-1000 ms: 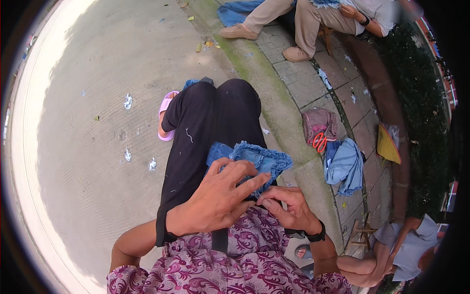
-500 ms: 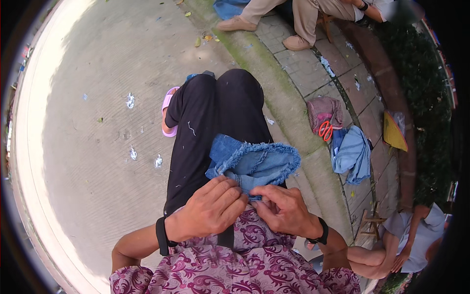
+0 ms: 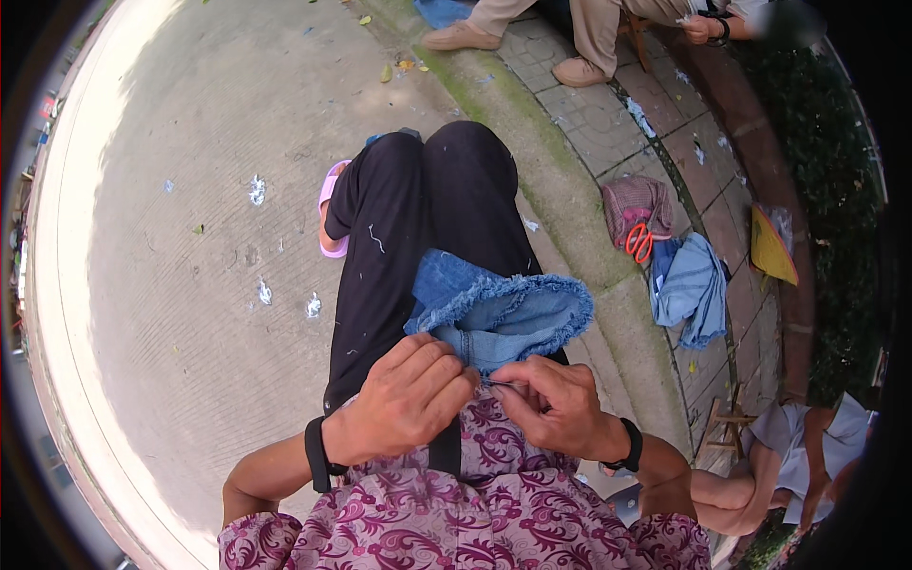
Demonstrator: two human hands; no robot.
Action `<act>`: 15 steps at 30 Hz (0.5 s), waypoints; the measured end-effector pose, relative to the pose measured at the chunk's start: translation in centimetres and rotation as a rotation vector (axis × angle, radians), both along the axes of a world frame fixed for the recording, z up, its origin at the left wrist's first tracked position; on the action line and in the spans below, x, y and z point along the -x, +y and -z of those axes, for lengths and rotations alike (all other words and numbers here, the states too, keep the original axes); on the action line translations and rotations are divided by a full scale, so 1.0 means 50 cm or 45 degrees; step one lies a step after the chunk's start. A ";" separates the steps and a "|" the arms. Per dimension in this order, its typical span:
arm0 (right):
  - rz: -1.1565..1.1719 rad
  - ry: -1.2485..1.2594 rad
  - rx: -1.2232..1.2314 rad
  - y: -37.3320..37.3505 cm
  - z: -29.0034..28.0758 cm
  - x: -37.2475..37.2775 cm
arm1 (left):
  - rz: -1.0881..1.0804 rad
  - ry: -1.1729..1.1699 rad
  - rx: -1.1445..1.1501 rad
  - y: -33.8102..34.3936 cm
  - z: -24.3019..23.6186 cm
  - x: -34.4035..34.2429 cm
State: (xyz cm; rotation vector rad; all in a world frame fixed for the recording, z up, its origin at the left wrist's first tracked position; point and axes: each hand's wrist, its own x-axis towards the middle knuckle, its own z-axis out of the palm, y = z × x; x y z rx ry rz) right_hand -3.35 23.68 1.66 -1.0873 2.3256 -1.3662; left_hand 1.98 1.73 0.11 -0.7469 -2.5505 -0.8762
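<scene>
A blue denim piece (image 3: pixel 527 309) with a fluffy frayed rim lies over my lap, its round opening turned up toward me. My left hand (image 3: pixel 410 394) is closed on the denim's near edge, the fingers curled over the cloth. Close beside it, my right hand (image 3: pixel 551 404) pinches with thumb and forefinger at the same edge. A thin sliver shows at the right fingertips, too small to make out. The two hands almost meet. Under the denim are my dark trousers (image 3: pixel 380 247), with bits of pale thread on them.
On the paving to the right lie a checked cloth bundle (image 3: pixel 636 204), orange-handled scissors (image 3: pixel 639 243) and folded light denim (image 3: pixel 692 290). Beyond is a yellow item (image 3: pixel 771 247). One person sits at the top, another by a wooden stool (image 3: pixel 724 426) at lower right. Thread scraps (image 3: pixel 256 190) dot the ground.
The view has shifted slightly. My right fingertips stay at the denim's edge, the pinch a little changed. The person at the top now shows a hand holding something small and pale.
</scene>
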 end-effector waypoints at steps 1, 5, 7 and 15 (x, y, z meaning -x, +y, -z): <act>0.057 -0.110 -0.014 -0.001 -0.001 -0.002 | -0.009 0.033 0.033 0.001 -0.002 0.000; 0.094 -0.088 0.004 -0.007 0.005 -0.005 | -0.020 0.111 0.135 0.000 -0.005 -0.004; 0.080 -0.010 0.048 -0.012 0.013 -0.004 | -0.015 0.114 0.133 -0.001 -0.005 -0.006; 0.034 -0.444 0.171 -0.017 0.007 0.006 | -0.051 0.169 0.040 -0.016 -0.002 0.012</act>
